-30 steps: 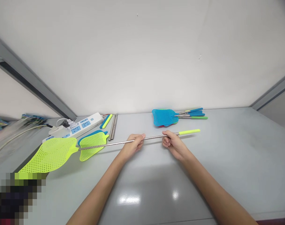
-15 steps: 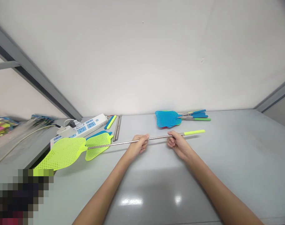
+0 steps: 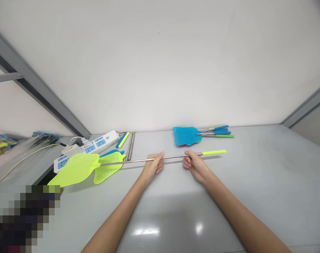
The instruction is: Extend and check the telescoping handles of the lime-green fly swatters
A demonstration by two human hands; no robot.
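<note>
A yellow-green fly swatter [image 3: 79,169] is held across the table, its mesh head at the left and its yellow-green grip at the right end. My left hand [image 3: 153,167] is closed around the middle of its thin metal telescopic rod. My right hand [image 3: 195,165] pinches the rod just left of the grip, fingers curled under. Below and behind the held head lie another yellow-green swatter head [image 3: 107,172] and a blue swatter head [image 3: 115,153], partly covered. A stack of fly swatters [image 3: 186,136], blue on top, lies near the wall.
A white power strip [image 3: 107,140] with plugs stands at the back left. Beside it lie a blue and a yellow-green grip [image 3: 124,140] and some metal rods [image 3: 130,147]. Plastic-wrapped items [image 3: 4,140] sit far left. A white wall backs the grey table [image 3: 254,175].
The swatter's head is slightly nearer my left hand, and the rod looks a little shorter on that side. Both hands keep their hold. The whole view has shifted slightly.
</note>
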